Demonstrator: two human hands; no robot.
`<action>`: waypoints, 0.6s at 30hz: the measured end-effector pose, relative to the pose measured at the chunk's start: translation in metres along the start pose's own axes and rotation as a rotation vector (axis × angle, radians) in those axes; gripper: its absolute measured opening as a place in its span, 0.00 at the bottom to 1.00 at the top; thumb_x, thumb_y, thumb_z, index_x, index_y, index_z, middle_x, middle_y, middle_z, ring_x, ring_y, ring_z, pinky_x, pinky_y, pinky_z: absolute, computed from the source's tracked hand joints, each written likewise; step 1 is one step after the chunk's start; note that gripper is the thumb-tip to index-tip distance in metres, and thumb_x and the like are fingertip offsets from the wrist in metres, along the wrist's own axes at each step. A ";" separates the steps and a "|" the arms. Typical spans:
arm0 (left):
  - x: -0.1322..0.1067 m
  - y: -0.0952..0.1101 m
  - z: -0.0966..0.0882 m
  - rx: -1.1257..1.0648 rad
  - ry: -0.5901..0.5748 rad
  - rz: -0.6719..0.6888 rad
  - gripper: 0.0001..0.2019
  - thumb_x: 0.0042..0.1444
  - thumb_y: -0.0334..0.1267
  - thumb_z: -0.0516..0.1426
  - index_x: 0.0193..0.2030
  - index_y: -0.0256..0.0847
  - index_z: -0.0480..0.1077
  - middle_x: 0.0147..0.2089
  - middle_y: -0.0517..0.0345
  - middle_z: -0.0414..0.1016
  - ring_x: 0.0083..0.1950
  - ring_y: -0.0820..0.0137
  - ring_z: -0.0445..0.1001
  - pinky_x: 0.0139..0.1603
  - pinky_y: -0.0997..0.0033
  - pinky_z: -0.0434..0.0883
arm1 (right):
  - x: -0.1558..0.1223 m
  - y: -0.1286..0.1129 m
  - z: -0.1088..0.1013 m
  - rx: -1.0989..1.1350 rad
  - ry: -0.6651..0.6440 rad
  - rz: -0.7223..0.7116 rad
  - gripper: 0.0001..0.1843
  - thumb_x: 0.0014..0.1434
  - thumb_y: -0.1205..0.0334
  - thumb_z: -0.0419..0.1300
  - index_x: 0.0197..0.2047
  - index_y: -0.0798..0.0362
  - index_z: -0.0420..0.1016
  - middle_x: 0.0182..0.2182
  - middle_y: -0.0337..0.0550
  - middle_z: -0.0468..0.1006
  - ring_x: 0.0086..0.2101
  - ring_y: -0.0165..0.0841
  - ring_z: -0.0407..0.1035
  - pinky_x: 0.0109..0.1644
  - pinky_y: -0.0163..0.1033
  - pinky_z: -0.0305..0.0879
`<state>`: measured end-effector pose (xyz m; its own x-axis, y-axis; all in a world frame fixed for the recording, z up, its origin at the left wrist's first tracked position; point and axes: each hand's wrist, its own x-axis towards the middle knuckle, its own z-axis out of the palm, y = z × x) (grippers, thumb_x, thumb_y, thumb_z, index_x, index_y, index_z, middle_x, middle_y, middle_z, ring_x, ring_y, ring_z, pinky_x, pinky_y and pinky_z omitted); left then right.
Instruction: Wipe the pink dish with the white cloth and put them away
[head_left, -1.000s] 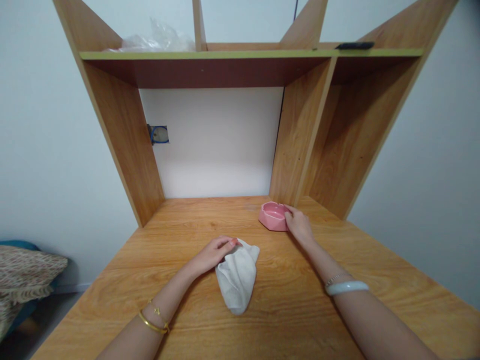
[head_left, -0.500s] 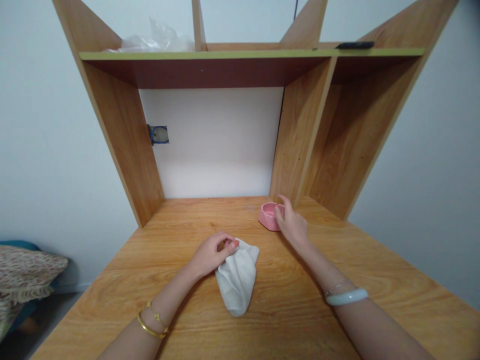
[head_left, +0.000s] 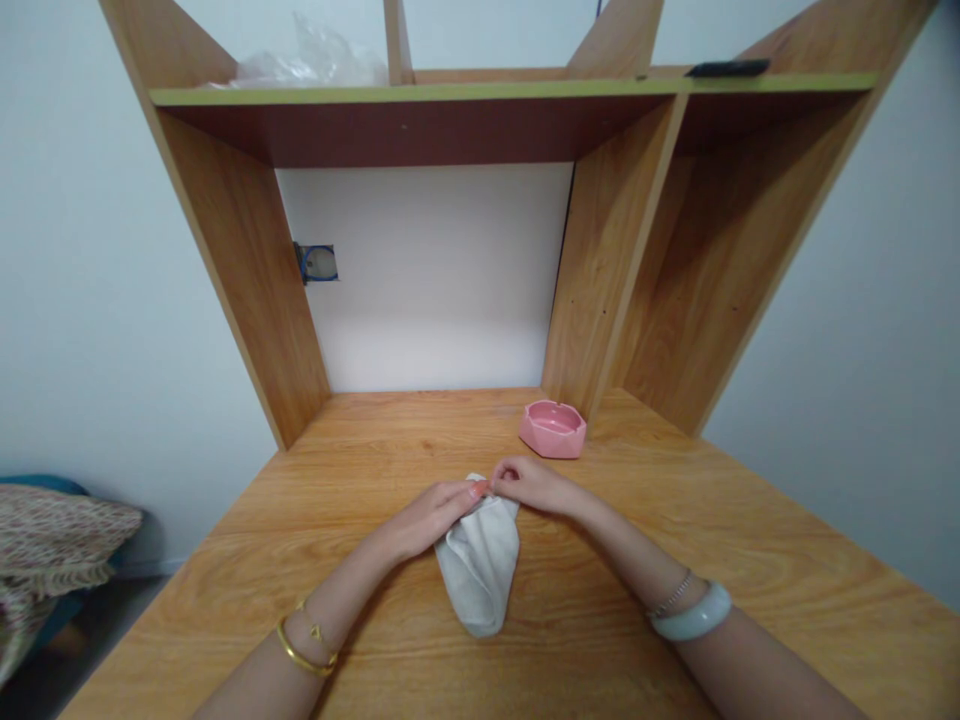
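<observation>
A pale grey-white cloth (head_left: 484, 570) lies bunched on the wooden desk. My left hand (head_left: 439, 512) is closed on its upper left edge, thumb and fingers pressed together. At the top of the same cloth, my right hand (head_left: 531, 484) pinches with thumb and forefinger, its fingertips meeting those of the left. The cloth hides part of what the fingertips grip. Just behind my right hand a pink faceted ashtray (head_left: 553, 430) with a notched rim stands upright, apart from both hands.
The desk top (head_left: 360, 640) has a shelf unit rising at its back, with a vertical divider (head_left: 611, 300) right behind the ashtray. Up on the shelf are a clear plastic bag (head_left: 307, 60) and a dark flat object (head_left: 727, 68). A patterned fabric (head_left: 60, 535) hangs at far left.
My right hand has let go of the pink ashtray and come down and left to the cloth. My left hand has stayed at the cloth, its fingers now straighter.
</observation>
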<state>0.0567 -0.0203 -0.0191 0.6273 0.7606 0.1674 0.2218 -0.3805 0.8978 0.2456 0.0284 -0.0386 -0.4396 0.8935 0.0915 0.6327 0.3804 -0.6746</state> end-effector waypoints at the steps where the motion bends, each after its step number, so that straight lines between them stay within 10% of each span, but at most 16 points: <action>1: 0.000 -0.001 0.000 -0.027 -0.013 -0.014 0.21 0.56 0.52 0.45 0.35 0.38 0.70 0.35 0.56 0.71 0.38 0.66 0.66 0.41 0.72 0.62 | -0.001 -0.001 0.000 0.008 -0.021 0.016 0.10 0.46 0.58 0.56 0.24 0.57 0.72 0.17 0.33 0.68 0.19 0.24 0.57 0.20 0.29 0.47; 18: 0.001 -0.003 -0.001 -0.159 0.034 -0.108 0.18 0.48 0.52 0.55 0.29 0.35 0.67 0.26 0.60 0.63 0.29 0.74 0.61 0.29 0.77 0.59 | 0.007 0.002 -0.009 0.140 0.380 0.026 0.07 0.43 0.58 0.53 0.25 0.53 0.64 0.21 0.35 0.69 0.24 0.29 0.63 0.26 0.32 0.55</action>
<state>0.0555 -0.0180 -0.0215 0.5798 0.8110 0.0783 0.1641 -0.2104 0.9637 0.2495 0.0373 -0.0332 -0.1408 0.9370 0.3197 0.5363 0.3436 -0.7709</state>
